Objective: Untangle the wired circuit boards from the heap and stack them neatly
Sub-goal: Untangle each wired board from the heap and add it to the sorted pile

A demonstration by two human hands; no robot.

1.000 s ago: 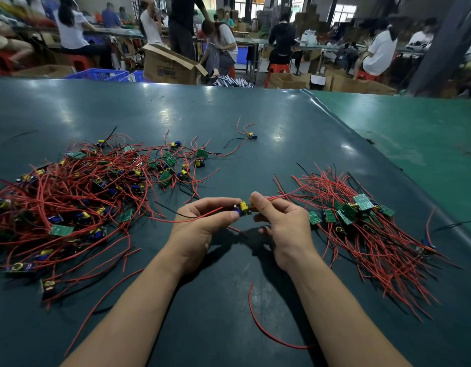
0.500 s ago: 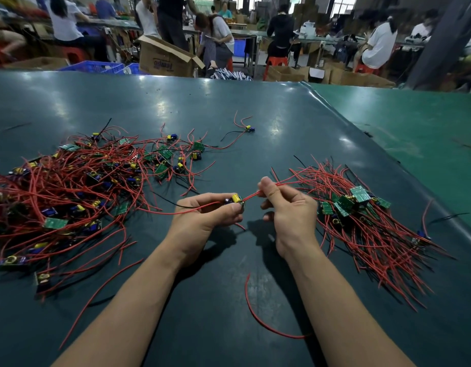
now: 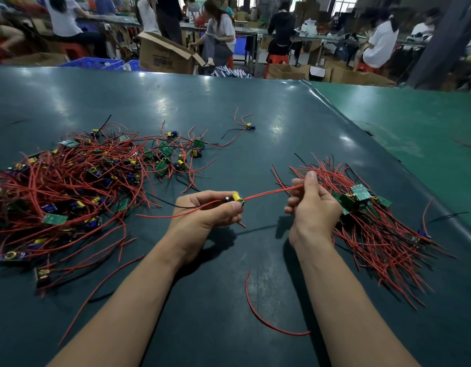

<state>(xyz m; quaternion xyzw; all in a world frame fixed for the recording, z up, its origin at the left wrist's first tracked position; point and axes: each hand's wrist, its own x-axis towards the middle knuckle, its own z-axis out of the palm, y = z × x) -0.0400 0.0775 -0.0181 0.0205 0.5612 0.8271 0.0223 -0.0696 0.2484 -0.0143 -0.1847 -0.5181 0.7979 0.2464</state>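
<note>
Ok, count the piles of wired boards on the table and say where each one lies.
2. The tangled heap lies left of the left hand; the sorted stack lies just beyond the right hand. One stray board sits apart, farther back.

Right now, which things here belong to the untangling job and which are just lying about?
Job:
- left hand, gripping the board
- right hand, pinching its red wire
- heap
- stack

Lying about:
- loose wire
- cardboard box
- blue crate
</note>
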